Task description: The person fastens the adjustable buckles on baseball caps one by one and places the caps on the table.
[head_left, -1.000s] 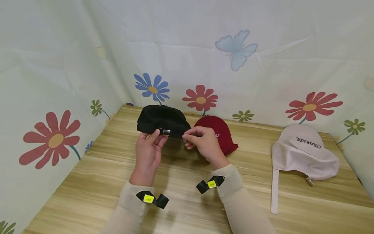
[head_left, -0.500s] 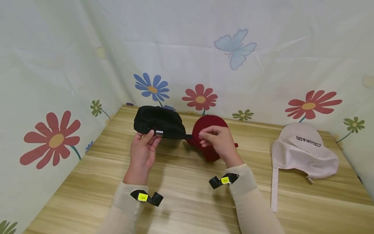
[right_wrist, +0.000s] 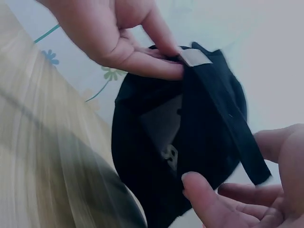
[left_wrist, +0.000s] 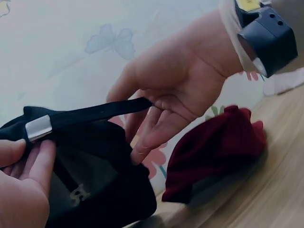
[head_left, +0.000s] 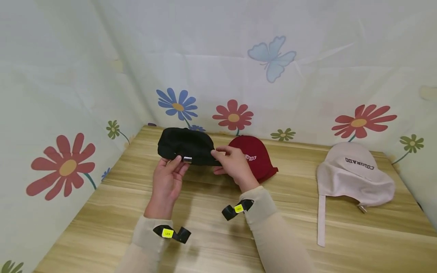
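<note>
A tan wood-grain tabletop (head_left: 297,212) bears a dark-red cloth cap with white lettering (head_left: 257,149), just beyond the right hand (head_left: 235,165), and a pale-pink cloth cap (head_left: 355,180), dark-lettered, well to that hand's right.

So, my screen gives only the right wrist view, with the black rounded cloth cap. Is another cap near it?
Observer: Yes, the head view shows a dark red rounded cloth cap to the right of the black cap, partly behind the right hand.
Operator: Does the red one carry any lettering?
Observer: Yes, there is white lettering, partly covered by that hand.
Operator: And is there a third cap?
Observer: Yes, a pale pink cloth cap lies farther right on the wood-grain table.
</note>
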{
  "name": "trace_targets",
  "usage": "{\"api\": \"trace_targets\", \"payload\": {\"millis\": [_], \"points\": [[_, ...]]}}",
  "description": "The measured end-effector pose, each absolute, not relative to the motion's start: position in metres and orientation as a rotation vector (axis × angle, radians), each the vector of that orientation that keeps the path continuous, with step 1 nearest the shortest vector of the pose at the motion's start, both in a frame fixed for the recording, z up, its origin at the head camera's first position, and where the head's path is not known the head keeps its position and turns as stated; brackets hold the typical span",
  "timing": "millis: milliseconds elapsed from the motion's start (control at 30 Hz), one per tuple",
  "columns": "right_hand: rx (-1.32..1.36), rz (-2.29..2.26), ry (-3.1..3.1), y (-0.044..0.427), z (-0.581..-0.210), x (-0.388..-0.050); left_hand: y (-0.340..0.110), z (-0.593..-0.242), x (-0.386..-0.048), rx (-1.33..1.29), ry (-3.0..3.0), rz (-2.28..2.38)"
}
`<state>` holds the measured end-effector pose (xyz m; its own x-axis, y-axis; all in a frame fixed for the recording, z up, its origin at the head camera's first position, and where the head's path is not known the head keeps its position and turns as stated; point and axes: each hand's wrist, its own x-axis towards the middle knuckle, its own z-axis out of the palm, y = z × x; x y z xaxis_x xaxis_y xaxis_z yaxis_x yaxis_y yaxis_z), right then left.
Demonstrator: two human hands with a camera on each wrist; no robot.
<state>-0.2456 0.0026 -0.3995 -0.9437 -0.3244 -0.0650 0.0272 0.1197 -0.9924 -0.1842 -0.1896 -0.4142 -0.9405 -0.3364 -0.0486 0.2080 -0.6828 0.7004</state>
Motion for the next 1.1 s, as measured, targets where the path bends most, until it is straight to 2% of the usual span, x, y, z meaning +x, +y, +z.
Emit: {"api": "trace_targets", "payload": {"millis": [367, 567, 767, 967, 1100], "points": [[-0.394, -1.691, 2.461, -0.013, -0.410, -0.252, -0.217, -0.425, -0.173, 0.032, -1.429, -2.677], [-0.449, -1.666, 2.461, -0.016, -0.406, -0.256, -0.257, -0.426, -0.174, 0.165, -1.631, -2.629], [-0.494, -1.543, 2.485, -0.015, -0.401, -0.260, -0.292, -0.428, -0.193, 0.282, -1.810, -2.519], [-0.624, -1.364, 2.585, -0.017, -0.394, -0.265, -0.313, -0.423, -0.208, 0.110, -2.430, -1.960], [-0.714, -1.271, 2.696, -0.018, -0.386, -0.271, -0.313, -0.413, -0.219, 0.117, -2.682, -1.441]]}}
